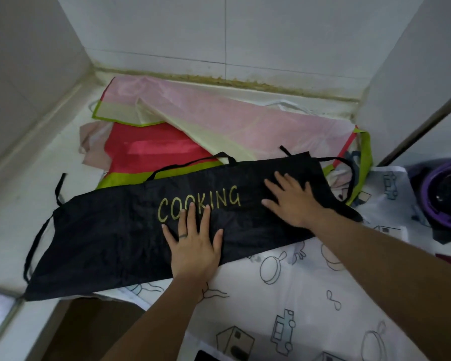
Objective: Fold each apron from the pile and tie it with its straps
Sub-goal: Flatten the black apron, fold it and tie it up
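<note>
The long black nylon apron lettered COOKING [115, 230] lies along the white counter [37, 165], folded lengthwise into a strip. The left hand [193, 246] and the right hand [292, 201] press it flat, fingers spread. Its thin black straps [59, 187] are loose and not yet tied. The pink, red and lime pile [219, 118] behind it is unfolded. It probably holds several aprons, too overlapped to count.

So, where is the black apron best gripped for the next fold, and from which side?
The black apron lies as a long flat strip; the left hand and right hand press its middle and right part. So probably grip its free left end, coming from the left.
</note>
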{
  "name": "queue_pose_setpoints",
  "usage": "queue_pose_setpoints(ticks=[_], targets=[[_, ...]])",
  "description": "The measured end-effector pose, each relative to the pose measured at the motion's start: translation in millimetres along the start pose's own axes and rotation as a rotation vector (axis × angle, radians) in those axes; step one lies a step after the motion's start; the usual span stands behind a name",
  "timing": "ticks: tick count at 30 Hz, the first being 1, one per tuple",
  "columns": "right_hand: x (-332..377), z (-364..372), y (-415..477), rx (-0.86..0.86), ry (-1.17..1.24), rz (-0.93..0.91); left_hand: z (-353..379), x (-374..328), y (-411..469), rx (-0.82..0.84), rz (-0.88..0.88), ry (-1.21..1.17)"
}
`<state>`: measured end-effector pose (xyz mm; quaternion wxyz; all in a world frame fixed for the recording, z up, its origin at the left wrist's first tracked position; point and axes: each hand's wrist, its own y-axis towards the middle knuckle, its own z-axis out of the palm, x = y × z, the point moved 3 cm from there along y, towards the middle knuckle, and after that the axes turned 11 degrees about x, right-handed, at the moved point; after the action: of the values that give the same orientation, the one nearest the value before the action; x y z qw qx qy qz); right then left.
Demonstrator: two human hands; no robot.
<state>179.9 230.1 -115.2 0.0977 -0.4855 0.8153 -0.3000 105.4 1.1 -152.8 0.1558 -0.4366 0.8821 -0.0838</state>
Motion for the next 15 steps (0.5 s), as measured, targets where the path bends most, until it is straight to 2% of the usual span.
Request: queue_pose_setpoints(ticks=[7, 9, 11, 12, 13, 15], targets=[[-79, -40, 41, -0.021, -0.074, 0.234, 3, 3, 1, -0.005, -0.004, 0.034], [-73, -48, 34, -0.193, -0.096, 0.244, 3, 4, 2, 0.02, -0.013, 0.043], [-41, -47, 15, -0.441, -0.086, 0.053, -3, 1, 1, 0.028, 0.006, 0.014], [-18, -40, 1, -0.499, -0.045, -0.105, -6, 0, 0, 0.012, 0.033, -0.024], [6, -28, -14, -0.487, -0.019, -0.286, -11, 1, -3, 0.001, 0.056, -0.085], [44, 7, -43, -0.353, -0.11, -0.562, -20, 8, -10, -0.039, 0.139, -0.21]])
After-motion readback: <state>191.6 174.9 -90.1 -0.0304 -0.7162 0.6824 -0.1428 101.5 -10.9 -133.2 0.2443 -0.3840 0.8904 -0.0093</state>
